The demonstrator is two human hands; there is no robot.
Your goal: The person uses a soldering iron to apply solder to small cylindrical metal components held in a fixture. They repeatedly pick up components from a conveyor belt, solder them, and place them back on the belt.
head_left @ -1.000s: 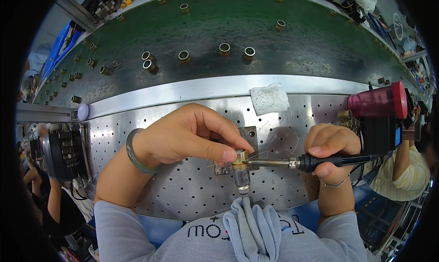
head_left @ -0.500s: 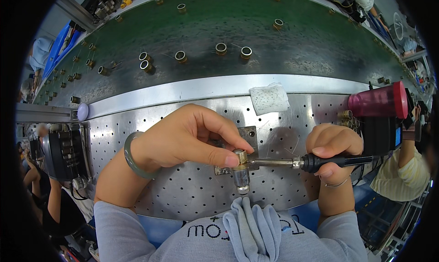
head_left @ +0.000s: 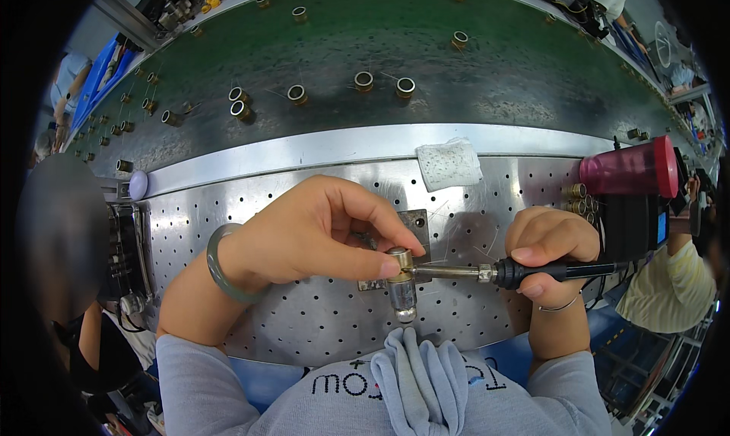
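At about 9 o'clock a blurred person (head_left: 57, 238) stands by the bench, too smudged to make out. Just past them sits a dark machine (head_left: 122, 246), partly hidden and hard to tell.

The worker's left hand (head_left: 304, 231) wears a grey-green bangle (head_left: 224, 265) on the wrist. Its thumb and first fingers pinch a small brass ring (head_left: 401, 260) near the middle of the silver table full of holes (head_left: 304, 322). The ring sits on top of a little shiny metal post (head_left: 402, 295). A small square plate (head_left: 418, 227) lies under it, mostly covered by the fingers.

At 12 o'clock a green belt (head_left: 426, 71) carries more brass rings (head_left: 363, 80), spread well apart. A white sponge (head_left: 449, 164) lies at about 1 o'clock from the post.

The right hand (head_left: 551, 246) is closed tight around the black handle of a soldering iron (head_left: 525, 270). The iron's metal tip lies flat and touches the ring from 3 o'clock.

At 2 o'clock stands a dark red cup (head_left: 631, 168) on its side above a black box (head_left: 635, 227). The far right edge is cut off by the round dark rim. At 6 o'clock a grey hood (head_left: 422, 383) hides the table's near edge.
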